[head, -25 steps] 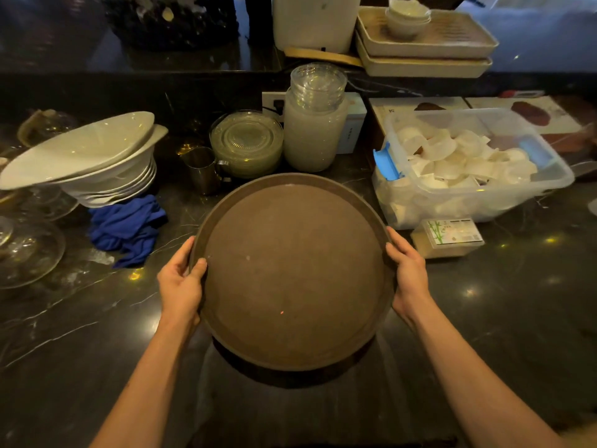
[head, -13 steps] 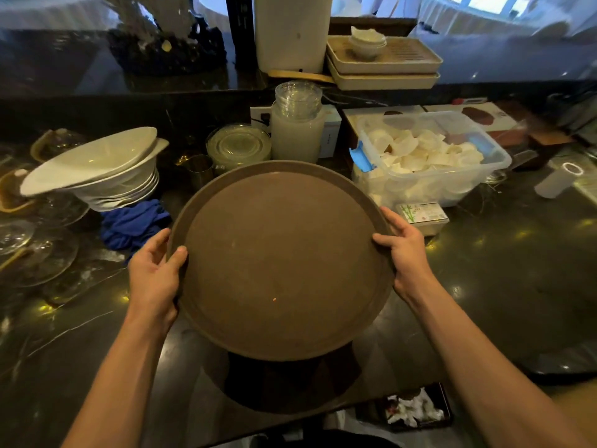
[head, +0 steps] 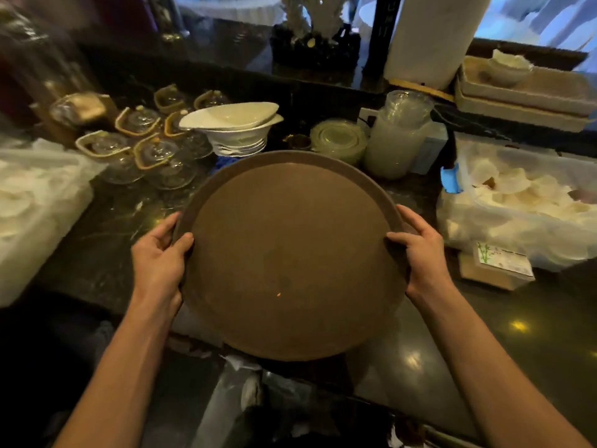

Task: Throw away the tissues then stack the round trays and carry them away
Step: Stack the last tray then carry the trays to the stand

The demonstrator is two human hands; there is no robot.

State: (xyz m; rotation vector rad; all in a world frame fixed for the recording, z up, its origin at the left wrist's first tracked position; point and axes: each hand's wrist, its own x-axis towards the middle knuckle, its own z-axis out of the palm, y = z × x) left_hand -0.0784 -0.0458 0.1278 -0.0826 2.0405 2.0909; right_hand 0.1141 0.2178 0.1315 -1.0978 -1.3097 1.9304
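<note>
A large round brown tray (head: 287,253) is lifted off the dark marble counter (head: 484,334) and held level in front of me. My left hand (head: 158,253) grips its left rim, thumb on top. On the opposite rim my right hand (head: 420,247) holds it the same way. The tray's top is bare; whether another tray sits beneath it is hidden. No tissues are on the tray.
Behind the tray stand stacked white bowls (head: 235,130), glass lids with gold handles (head: 139,147), stacked glass plates (head: 339,140) and a glass stack (head: 400,134). A clear bin of white cups (head: 523,202) and a small box (head: 497,263) lie right. A white bin (head: 35,205) is left.
The tray has been lifted off the counter and drawn back toward me. My view has swung left, bringing the glass lids and the left bin into sight.
</note>
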